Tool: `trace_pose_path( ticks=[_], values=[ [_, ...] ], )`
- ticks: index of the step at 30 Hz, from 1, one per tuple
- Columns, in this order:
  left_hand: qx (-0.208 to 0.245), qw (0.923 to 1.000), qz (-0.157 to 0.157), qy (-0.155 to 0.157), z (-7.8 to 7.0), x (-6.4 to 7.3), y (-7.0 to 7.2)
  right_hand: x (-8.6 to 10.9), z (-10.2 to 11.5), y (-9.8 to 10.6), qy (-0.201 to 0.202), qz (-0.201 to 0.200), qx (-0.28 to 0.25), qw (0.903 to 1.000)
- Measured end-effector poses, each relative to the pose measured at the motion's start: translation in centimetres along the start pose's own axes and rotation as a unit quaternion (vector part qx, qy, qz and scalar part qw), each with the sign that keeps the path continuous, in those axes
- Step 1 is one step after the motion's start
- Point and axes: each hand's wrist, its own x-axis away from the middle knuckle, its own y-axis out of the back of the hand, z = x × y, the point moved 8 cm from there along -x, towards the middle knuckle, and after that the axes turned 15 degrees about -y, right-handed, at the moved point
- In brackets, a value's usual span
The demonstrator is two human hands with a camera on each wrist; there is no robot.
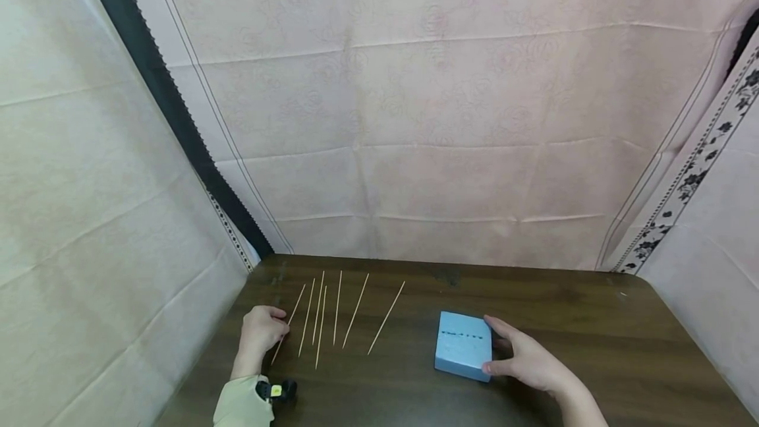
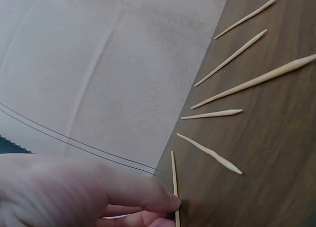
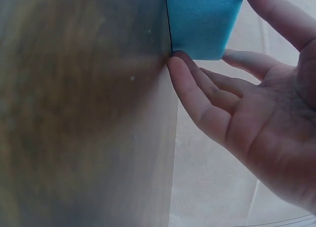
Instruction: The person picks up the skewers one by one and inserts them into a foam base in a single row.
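Observation:
My left hand (image 1: 263,333) is at the left end of a row of thin wooden sticks. Its thumb and fingertips pinch the leftmost stick (image 2: 174,172), which lies along the table, partly hidden by the fingers. Several more sticks, one of them the far-right stick (image 1: 388,318), lie spread side by side with pointed ends. To the right sits a light-blue foam block (image 1: 462,348) with a line of small dark holes across its top. My right hand (image 1: 530,361) holds this block by its right side, thumb at the near corner and fingers toward the far corner.
Everything lies on a dark brown wooden table (image 1: 403,394). Pale cloth curtains (image 1: 450,117) hang behind it and at both sides. A small dark device (image 1: 287,391) is strapped to the left wrist.

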Motion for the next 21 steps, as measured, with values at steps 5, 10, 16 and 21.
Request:
trace_pose_path(
  ticks=[5, 10, 16, 21],
  values=[
    [-0.009, 0.9999, 0.005, 0.001, 0.17, 0.07, 0.29, -0.04, -0.13, 0.05, -0.001, 0.001, 0.006, 1.0000],
    [0.008, 0.9998, 0.016, 0.007, 0.22, 0.24, 0.34, 0.03, -0.10, 0.12, -0.001, 0.001, 0.009, 1.0000],
    [0.021, 0.9993, 0.019, 0.023, 0.49, 0.49, 0.45, 0.10, -0.03, 0.08, -0.002, 0.001, 0.008, 1.0000],
    [0.018, 0.9993, 0.021, 0.024, 0.52, 0.69, 0.50, 0.08, -0.14, 0.03, -0.002, 0.002, 0.010, 1.0000]
  ],
)
